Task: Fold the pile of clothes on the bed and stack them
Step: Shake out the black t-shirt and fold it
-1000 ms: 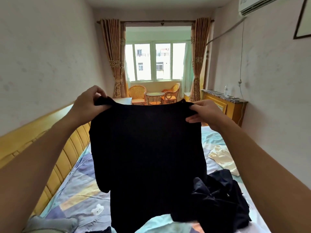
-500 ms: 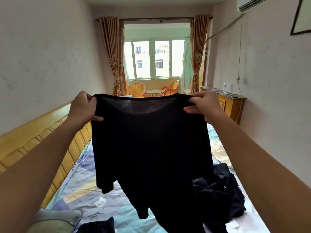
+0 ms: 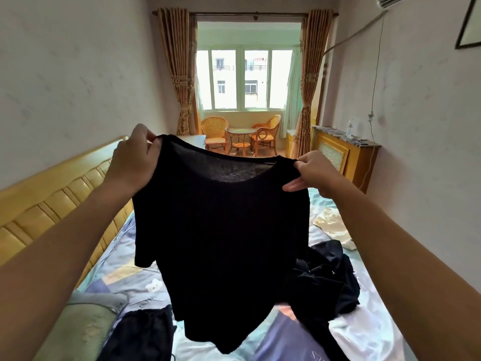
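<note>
Up a little more has gone the black top (image 3: 221, 230), and it now tilts: the left shoulder is higher than the right one, where half a second ago the two were level. Its bottom edge has come clear of the bed (image 3: 364, 332) and swings free.

The top hangs straight down from the fingers, long way up and down, with the wide way running from hand to hand. The left hand (image 3: 132, 158) pinches the left shoulder between thumb and curled fingers. The right hand (image 3: 311, 173) pinches the right shoulder the same way, a bit lower and a bit nearer the person. Both hands are at the very top corners, so all of the cloth is below them. A short sleeve dangles under the left hand.

Under the hanging hem, near the person, lies a dark piece (image 3: 140, 334) beside a green pillow (image 3: 88, 324). Below and past the right hand sits a crumpled black heap (image 3: 325, 280). Farther on, past that heap, lies a cream cloth (image 3: 333, 227).

Next, it looks as if the top should be laid flat on the sheet just below the hands. The hands would go down and forward together, and the left one has farther to drop.
</note>
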